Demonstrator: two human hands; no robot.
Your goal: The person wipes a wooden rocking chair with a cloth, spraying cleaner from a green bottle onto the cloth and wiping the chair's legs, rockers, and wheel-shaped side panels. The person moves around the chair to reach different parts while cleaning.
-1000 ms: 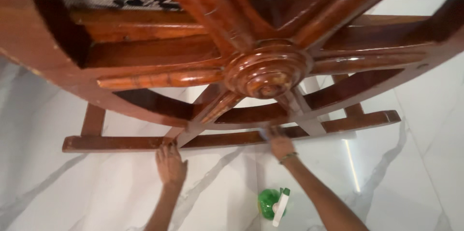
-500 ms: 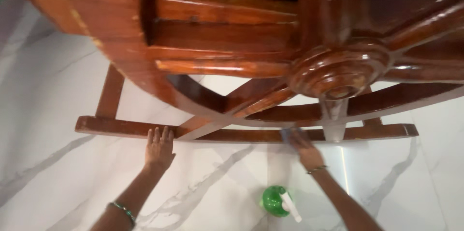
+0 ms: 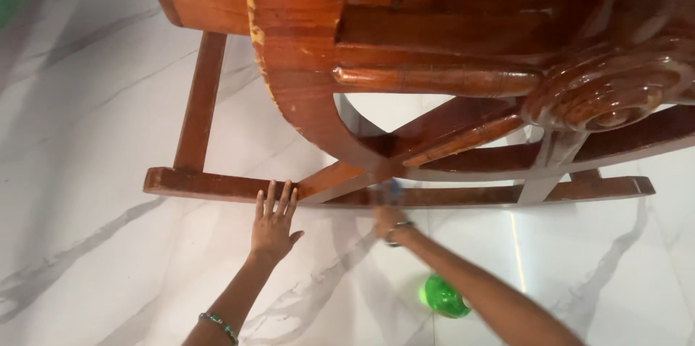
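Left hand (image 3: 273,221) lies flat, fingers spread, grip open on the low rail (image 3: 217,184) of the chair (image 3: 304,13) standing on the floor (image 3: 79,121). Right hand (image 3: 389,217) is blurred at the same rail; cannot tell its grip. Chair looks heavy, stiff, glossy-slick: best held by rail or spokes.

The scene is brightly and evenly lit, with the white marble floor (image 3: 108,136) throwing back soft light and a narrow bright streak of reflected glare low on the right. Sharp glossy highlights sit on the varnished wooden hub (image 3: 608,93) and spokes, while shadows on the floor stay faint. The right hand (image 3: 387,217) and the green bottle (image 3: 443,297) are smeared by motion blur; the left hand (image 3: 274,224) is crisper.
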